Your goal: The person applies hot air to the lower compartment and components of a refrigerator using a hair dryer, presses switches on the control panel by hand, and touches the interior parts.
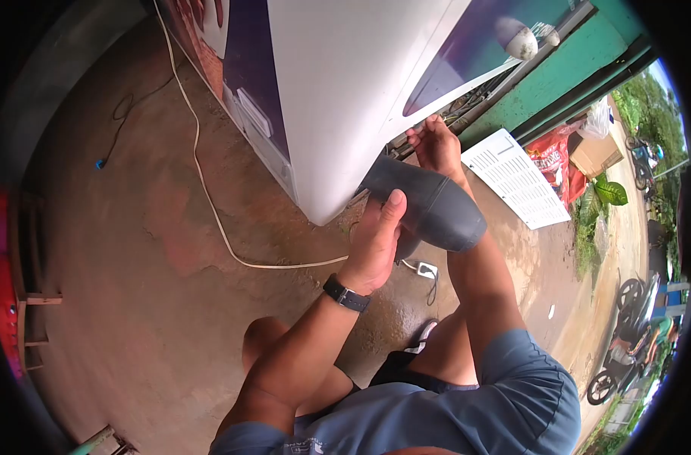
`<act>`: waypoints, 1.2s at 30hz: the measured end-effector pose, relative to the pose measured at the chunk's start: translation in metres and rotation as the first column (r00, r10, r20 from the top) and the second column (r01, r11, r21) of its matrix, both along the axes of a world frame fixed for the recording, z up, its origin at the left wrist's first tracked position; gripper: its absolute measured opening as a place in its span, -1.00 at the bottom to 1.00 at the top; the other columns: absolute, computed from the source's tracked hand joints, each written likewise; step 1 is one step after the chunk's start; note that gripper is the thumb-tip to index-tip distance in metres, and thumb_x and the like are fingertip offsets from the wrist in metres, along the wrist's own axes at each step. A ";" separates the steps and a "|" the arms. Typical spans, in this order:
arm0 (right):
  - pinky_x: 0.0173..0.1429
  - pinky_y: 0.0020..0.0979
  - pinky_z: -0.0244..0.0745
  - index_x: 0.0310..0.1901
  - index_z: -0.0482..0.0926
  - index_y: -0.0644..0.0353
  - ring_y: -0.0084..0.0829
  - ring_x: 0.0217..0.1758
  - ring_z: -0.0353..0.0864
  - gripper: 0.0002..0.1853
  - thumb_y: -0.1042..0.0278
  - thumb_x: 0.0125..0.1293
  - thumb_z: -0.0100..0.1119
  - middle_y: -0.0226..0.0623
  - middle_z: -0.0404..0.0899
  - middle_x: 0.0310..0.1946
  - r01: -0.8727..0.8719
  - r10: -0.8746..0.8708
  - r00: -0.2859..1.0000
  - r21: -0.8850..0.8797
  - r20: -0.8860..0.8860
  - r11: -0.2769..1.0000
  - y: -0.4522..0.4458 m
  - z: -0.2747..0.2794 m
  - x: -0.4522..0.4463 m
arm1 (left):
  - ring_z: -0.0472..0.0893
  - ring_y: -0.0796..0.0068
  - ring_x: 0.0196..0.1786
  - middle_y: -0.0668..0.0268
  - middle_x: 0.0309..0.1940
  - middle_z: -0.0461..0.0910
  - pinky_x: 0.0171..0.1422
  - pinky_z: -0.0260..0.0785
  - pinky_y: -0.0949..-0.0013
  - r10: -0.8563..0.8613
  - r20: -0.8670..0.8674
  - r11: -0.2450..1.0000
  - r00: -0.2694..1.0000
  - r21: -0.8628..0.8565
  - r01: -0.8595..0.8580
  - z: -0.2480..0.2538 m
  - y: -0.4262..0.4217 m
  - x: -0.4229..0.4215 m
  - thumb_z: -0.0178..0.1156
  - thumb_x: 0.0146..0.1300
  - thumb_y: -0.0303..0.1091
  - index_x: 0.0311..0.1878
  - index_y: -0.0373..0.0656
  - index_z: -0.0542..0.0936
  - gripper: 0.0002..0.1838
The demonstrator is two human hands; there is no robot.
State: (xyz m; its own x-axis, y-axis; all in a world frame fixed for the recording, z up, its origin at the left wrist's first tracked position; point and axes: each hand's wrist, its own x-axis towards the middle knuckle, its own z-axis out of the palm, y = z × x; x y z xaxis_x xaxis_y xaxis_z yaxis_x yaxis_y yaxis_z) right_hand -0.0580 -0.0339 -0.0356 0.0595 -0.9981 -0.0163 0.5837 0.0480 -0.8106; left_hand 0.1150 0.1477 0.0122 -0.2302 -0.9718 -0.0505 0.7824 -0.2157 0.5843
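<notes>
My left hand, with a black watch on its wrist, is wrapped round a dark grey, rounded tool, its thumb up along the near side. The tool's narrower end points at the lower side of a large white cabinet. Beyond the tool, my right hand reaches to the cabinet's lower edge, where wires show in an opening. Its fingers are bent together there; whatever they hold is too small to make out. The tool's barrel hides part of my right forearm.
A white slotted panel leans at the right, beside a red bag and a cardboard piece. A pale cable crosses the floor to a white socket. Motorcycles and a person are outside at the far right.
</notes>
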 end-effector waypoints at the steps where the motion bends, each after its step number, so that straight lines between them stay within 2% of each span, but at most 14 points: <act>1: -0.07 -0.29 0.53 -0.20 0.44 0.15 -0.24 -0.21 0.63 -0.87 0.35 0.52 -0.07 -0.29 0.55 -0.31 -0.002 0.002 1.000 -0.007 -0.004 1.000 0.000 -0.001 -0.001 | 0.53 0.49 0.21 0.34 0.17 0.58 0.35 0.32 0.26 0.022 0.005 1.000 1.000 0.002 -0.022 0.001 0.000 -0.001 0.12 0.52 0.12 0.33 -0.14 0.43 -0.43; 7: -0.05 -0.34 0.51 -0.23 0.45 0.06 -0.34 -0.21 0.61 -0.82 0.24 0.56 -0.02 -0.42 0.53 -0.31 0.077 -0.076 0.997 0.037 -0.017 0.996 0.004 0.001 0.007 | 0.43 0.51 0.33 0.36 0.29 0.45 0.46 0.26 0.29 0.051 -0.011 0.996 0.999 -0.066 -0.052 -0.008 -0.004 -0.001 0.14 0.51 0.11 0.45 -0.12 0.32 -0.35; 9: -0.07 -0.35 0.53 -0.23 0.47 0.06 -0.35 -0.22 0.60 -0.84 0.25 0.56 0.01 -0.43 0.54 -0.31 -0.055 0.055 0.998 0.021 0.031 0.998 0.001 -0.001 0.004 | 0.37 0.50 0.39 0.33 0.34 0.40 0.51 0.20 0.29 0.036 -0.048 0.990 0.998 -0.137 -0.042 -0.001 -0.002 0.002 0.14 0.51 0.11 0.50 -0.13 0.26 -0.30; 11: -0.08 -0.36 0.53 -0.19 0.49 0.08 -0.38 -0.22 0.59 -0.86 0.25 0.54 0.03 -0.41 0.56 -0.30 0.093 -0.089 0.995 0.112 -0.032 0.989 0.005 0.002 0.011 | 0.34 0.49 0.43 0.30 0.37 0.36 0.55 0.15 0.29 0.037 -0.061 0.986 0.997 -0.163 -0.046 0.002 -0.002 0.008 0.15 0.50 0.12 0.52 -0.17 0.21 -0.25; 13: -0.04 -0.37 0.51 -0.16 0.50 0.09 -0.42 -0.19 0.59 -0.86 0.25 0.54 0.05 -0.40 0.58 -0.28 0.065 -0.060 0.994 0.057 -0.089 0.996 0.006 -0.003 0.006 | 0.33 0.48 0.43 0.29 0.38 0.36 0.55 0.14 0.29 0.031 -0.069 0.985 0.997 -0.168 -0.042 0.004 -0.001 0.010 0.17 0.49 0.12 0.52 -0.20 0.21 -0.23; 19: 0.22 -0.37 0.48 0.16 0.46 0.17 -0.43 0.04 0.56 -0.70 0.18 0.58 0.00 -0.31 0.56 0.00 -0.039 0.064 0.973 0.115 -0.221 0.993 0.082 0.056 0.038 | 0.31 0.46 0.48 0.23 0.42 0.35 0.57 0.12 0.31 0.019 -0.129 0.986 0.991 -0.159 -0.040 0.007 0.001 0.015 0.20 0.46 0.14 0.51 -0.23 0.22 -0.20; 21: 0.30 -0.34 0.45 0.27 0.43 0.19 -0.38 0.18 0.54 -0.59 0.10 0.58 0.02 -0.26 0.54 0.15 -0.181 0.159 0.914 -0.024 -0.374 0.983 0.098 0.032 0.003 | 0.33 0.44 0.47 0.20 0.41 0.35 0.57 0.15 0.29 0.025 -0.144 0.985 0.989 -0.165 -0.049 0.008 0.001 0.014 0.23 0.44 0.14 0.49 -0.24 0.22 -0.20; 22: 0.35 -0.32 0.43 0.32 0.41 0.19 -0.36 0.25 0.52 -0.54 0.07 0.57 0.03 -0.24 0.52 0.22 -0.215 0.180 0.897 -0.043 -0.403 0.976 0.109 0.019 -0.018 | 0.44 0.36 0.39 0.13 0.29 0.47 0.50 0.29 0.22 0.025 -0.182 0.982 0.983 -0.180 -0.058 0.005 -0.002 0.010 0.29 0.38 0.18 0.44 -0.25 0.22 -0.15; 25: 0.47 -0.22 0.32 0.44 0.33 0.18 -0.32 0.45 0.40 -0.37 -0.02 0.51 0.15 -0.27 0.43 0.39 -0.103 0.133 0.960 0.128 -0.249 0.986 0.159 0.017 -0.024 | 0.40 0.35 0.42 0.15 0.35 0.42 0.55 0.22 0.24 0.056 -0.177 0.987 0.983 -0.140 -0.081 -0.004 -0.005 0.001 0.26 0.41 0.15 0.47 -0.25 0.18 -0.16; 28: 0.40 -0.20 0.37 0.35 0.39 0.17 -0.36 0.31 0.49 -0.44 -0.07 0.53 0.09 -0.34 0.52 0.24 -0.253 0.278 0.951 0.175 -0.135 0.952 0.207 0.036 -0.012 | 0.41 0.34 0.42 0.14 0.34 0.43 0.53 0.26 0.20 0.059 -0.207 0.991 0.976 -0.109 -0.083 0.000 -0.004 0.002 0.26 0.42 0.12 0.46 -0.23 0.18 -0.19; 31: 0.34 -0.29 0.37 0.36 0.34 0.19 -0.36 0.30 0.47 -0.41 -0.01 0.50 0.19 -0.31 0.51 0.22 -0.454 0.419 0.860 -0.062 -0.293 0.889 0.214 0.033 -0.010 | 0.42 0.33 0.42 0.12 0.34 0.43 0.51 0.29 0.18 0.066 -0.246 0.992 0.967 -0.090 -0.091 0.007 -0.003 0.004 0.25 0.45 0.05 0.45 -0.22 0.18 -0.25; 32: 0.32 -0.29 0.38 0.37 0.31 0.21 -0.36 0.30 0.45 -0.40 0.04 0.49 0.23 -0.29 0.48 0.23 -0.331 0.287 0.812 0.005 -0.507 0.944 0.213 0.025 -0.014 | 0.42 0.33 0.42 0.11 0.35 0.43 0.51 0.29 0.17 0.066 -0.249 0.994 0.966 -0.073 -0.087 0.009 -0.002 0.004 0.24 0.46 0.02 0.45 -0.23 0.17 -0.26; 34: 0.35 -0.27 0.39 0.44 0.19 0.30 -0.33 0.36 0.40 -0.38 0.17 0.52 0.18 -0.15 0.41 0.28 -0.170 0.147 0.731 0.031 -0.667 0.985 0.211 0.027 0.001 | 0.42 0.32 0.43 0.10 0.36 0.42 0.51 0.29 0.17 0.069 -0.256 0.995 0.964 -0.057 -0.086 0.010 -0.002 0.001 0.24 0.47 0.00 0.45 -0.24 0.16 -0.27; 36: 0.43 -0.23 0.32 0.46 0.19 0.28 -0.30 0.41 0.38 -0.40 0.26 0.53 0.14 -0.13 0.37 0.35 -0.112 0.085 0.814 -0.012 -0.575 0.994 0.209 0.027 0.017 | 0.39 0.29 0.47 0.07 0.39 0.40 0.50 0.30 0.15 0.083 -0.193 0.989 0.978 -0.104 -0.105 0.011 -0.003 0.000 0.20 0.49 0.03 0.43 -0.27 0.19 -0.29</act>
State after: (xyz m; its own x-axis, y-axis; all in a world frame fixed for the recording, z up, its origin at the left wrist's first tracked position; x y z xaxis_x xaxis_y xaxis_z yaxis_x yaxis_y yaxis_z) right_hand -0.0413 0.1755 -0.0088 0.1511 -0.9879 -0.0359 0.0074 0.0375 -0.9993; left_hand 0.1147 0.1452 0.0227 -0.1325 -0.9865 0.0962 0.8939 -0.0770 0.4417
